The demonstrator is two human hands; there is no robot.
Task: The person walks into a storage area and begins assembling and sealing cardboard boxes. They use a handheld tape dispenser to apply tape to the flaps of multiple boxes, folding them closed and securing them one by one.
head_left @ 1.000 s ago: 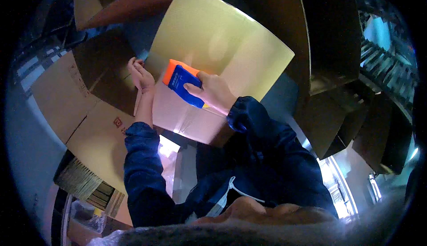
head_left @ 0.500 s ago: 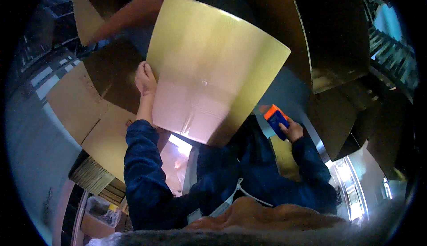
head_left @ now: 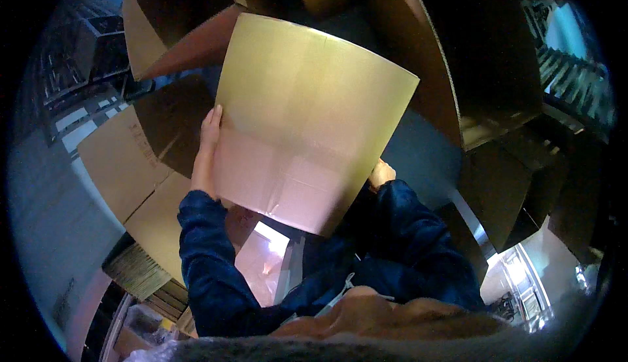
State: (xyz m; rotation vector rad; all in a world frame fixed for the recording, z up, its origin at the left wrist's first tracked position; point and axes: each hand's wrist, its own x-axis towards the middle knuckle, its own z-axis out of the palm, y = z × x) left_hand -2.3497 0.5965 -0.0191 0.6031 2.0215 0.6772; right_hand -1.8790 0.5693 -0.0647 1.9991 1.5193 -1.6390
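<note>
A large closed cardboard box point(head_left: 307, 120) is tilted in front of me, its broad tan face toward me and a strip of clear tape near its lower edge. My left hand point(head_left: 210, 129) grips its left side, with the fingers along the edge. At the box's lower right edge is my right hand point(head_left: 382, 173), knuckles showing and fingers mostly hidden behind the box. The hand looks closed; what it holds is out of sight.
Open cardboard boxes stand around me, one at the far left point(head_left: 183, 41) and a tall dark one point(head_left: 487, 54) at the right. Unfolded cardboard flaps point(head_left: 121, 156) lie at the left, above a stack of flat cardboard point(head_left: 137, 264). Grey floor point(head_left: 425, 139) shows between them.
My right hand, which held an orange-and-blue hand tool apart from the box, has moved left to the box's right edge; the tool no longer shows. The box has shifted slightly down.
</note>
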